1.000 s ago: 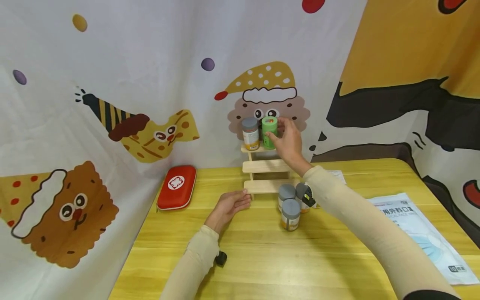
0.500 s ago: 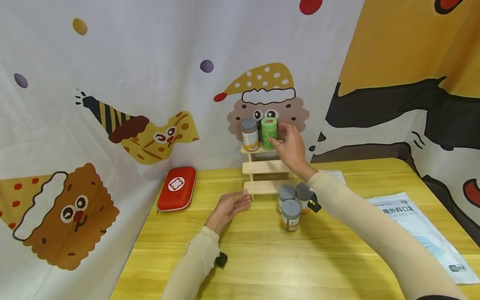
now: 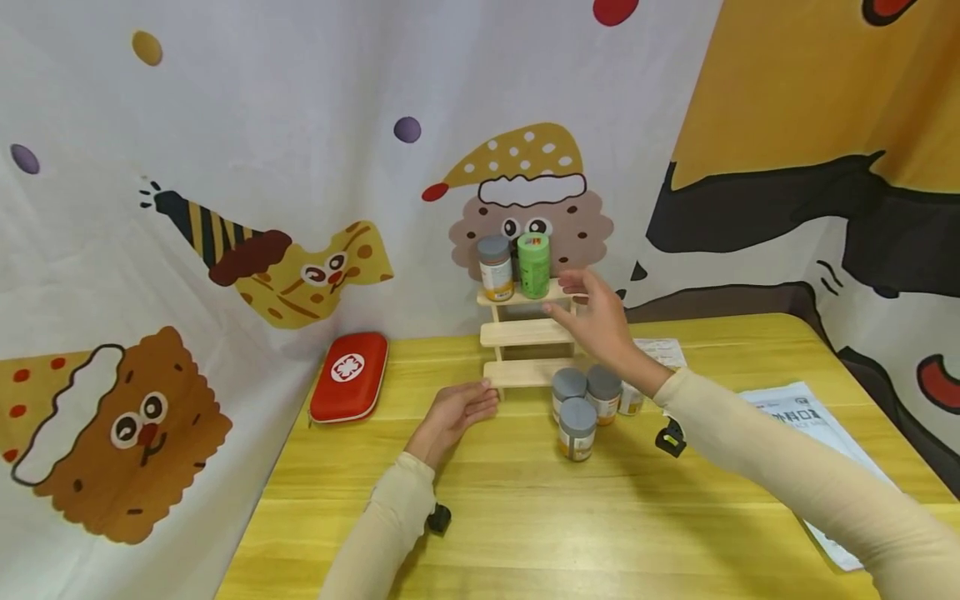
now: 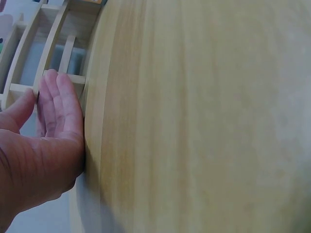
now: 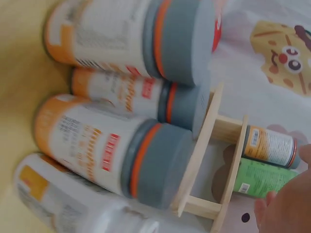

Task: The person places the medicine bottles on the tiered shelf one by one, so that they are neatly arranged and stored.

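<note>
A cartoon cloth [image 3: 300, 108] hangs behind a counter [image 3: 465, 525] with a packet [image 3: 813, 429] saying 口罩 and a wooden rack [image 3: 525, 334] that the straight-fingered left grip [image 3: 452, 415] touches, the right grip [image 3: 606, 329] gaping loosely, both holding nothing; a grey-capped bottle [image 3: 496, 271] and a green bottle [image 3: 534, 268] up top look done, four bottles [image 3: 577, 432] below seem left, their labels [image 5: 97, 145] too blurry.

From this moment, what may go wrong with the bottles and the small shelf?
The right hand, close beside the green bottle, might knock it over. The left hand, at the bottom of the wooden shelf, might nudge it and shake both top bottles. Lowered carelessly, the right hand might tip the grey-capped bottles below.
</note>
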A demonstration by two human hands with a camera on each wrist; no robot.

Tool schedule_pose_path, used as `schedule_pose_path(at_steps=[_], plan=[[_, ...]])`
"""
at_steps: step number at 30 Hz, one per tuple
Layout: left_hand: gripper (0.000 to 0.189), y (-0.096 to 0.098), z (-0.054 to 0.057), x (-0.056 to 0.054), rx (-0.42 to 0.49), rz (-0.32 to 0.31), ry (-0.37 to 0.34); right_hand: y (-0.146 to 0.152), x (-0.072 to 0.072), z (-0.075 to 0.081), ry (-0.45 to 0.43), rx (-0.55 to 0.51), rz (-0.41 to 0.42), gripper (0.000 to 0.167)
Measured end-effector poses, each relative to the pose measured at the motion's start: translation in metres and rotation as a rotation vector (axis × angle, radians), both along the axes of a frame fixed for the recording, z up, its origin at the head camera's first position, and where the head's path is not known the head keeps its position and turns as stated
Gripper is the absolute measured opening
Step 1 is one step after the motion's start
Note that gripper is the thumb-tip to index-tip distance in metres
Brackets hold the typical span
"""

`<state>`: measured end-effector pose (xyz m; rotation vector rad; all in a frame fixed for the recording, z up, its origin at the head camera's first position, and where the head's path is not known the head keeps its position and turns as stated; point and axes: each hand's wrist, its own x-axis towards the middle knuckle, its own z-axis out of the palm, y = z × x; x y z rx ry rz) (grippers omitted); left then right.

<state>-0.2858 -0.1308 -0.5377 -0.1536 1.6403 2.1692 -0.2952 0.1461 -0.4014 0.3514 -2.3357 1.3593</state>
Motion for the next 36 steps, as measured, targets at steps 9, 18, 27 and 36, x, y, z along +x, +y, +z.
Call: schedule_pose_path(at_steps=[9, 18, 27, 36], plan=[[0.045, 0.0, 0.0, 0.0, -0.005, 0.005, -0.004, 0.016, 0.037, -0.015, -0.131, -0.058, 0.135, 0.054], [0.042, 0.001, -0.004, -0.002, -0.007, 0.002, -0.011, 0.029, 0.071, -0.029, -0.176, -0.071, 0.201, 0.046], [0.046, 0.002, -0.005, -0.001, 0.013, -0.006, -0.015, 0.034, 0.097, -0.044, -0.254, -0.08, 0.204, 0.048], [0.044, 0.001, -0.003, -0.002, 0.0, 0.001, 0.001, 0.037, 0.113, -0.071, -0.188, -0.072, 0.166, 0.049]])
